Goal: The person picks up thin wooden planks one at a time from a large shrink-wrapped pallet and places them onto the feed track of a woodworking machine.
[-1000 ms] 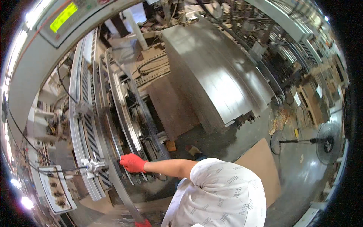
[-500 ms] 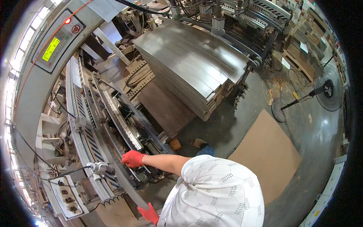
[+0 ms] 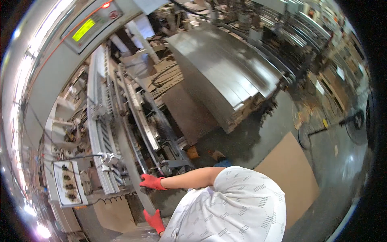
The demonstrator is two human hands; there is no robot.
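A long, narrow grey plank [image 3: 130,164] lies along the machine's edge rail and reaches out past it toward the bottom of the picture. My right hand [image 3: 152,182], in a red glove, is closed over the plank's right edge, partway along. Close to the plank's lower end, my left hand [image 3: 154,221], gloved in red too, has its fingers on it; its thumb and fingers are partly blurred. Beside the right hand runs the machine's metal rail [image 3: 147,129].
A tall stack of grey-brown boards [image 3: 221,64] stands beyond the machine. A control panel [image 3: 84,30] is at upper left. A cardboard sheet [image 3: 288,177] lies on the floor, with a pedestal fan [image 3: 355,126] farther right. A white plate with dark pieces [image 3: 76,197] hangs at lower left.
My right hand has come down along the plank, nearer to the left hand. The left hand has shifted slightly up and left. The whole view has turned a little, blurring the surroundings.
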